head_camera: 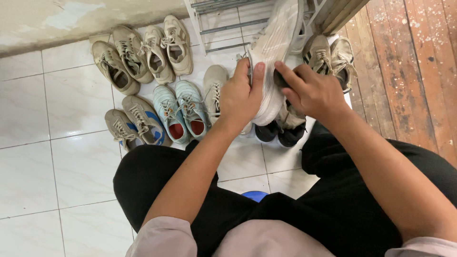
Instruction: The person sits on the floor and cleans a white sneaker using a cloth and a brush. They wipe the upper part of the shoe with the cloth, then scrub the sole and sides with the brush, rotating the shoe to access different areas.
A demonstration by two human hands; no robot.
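Note:
I hold a white sneaker [276, 43] up with its pale sole facing me, toe pointing away. My left hand [240, 95] grips its heel end from the left, thumb pressed on the sole. My right hand [312, 90] holds the same heel end from the right, its fingers on a dark part at the shoe's edge. Below the hands, a pair of black shoes [278, 133] rests on the tiled floor [57, 143].
Rows of worn shoes lie ahead: beige sneakers [138, 57] at the back left, a light-blue pair [181, 112], a tan and blue pair [135, 126], another beige pair [328, 54]. A white metal rack [228, 21] stands behind. A wooden floor [414, 62] runs along the right.

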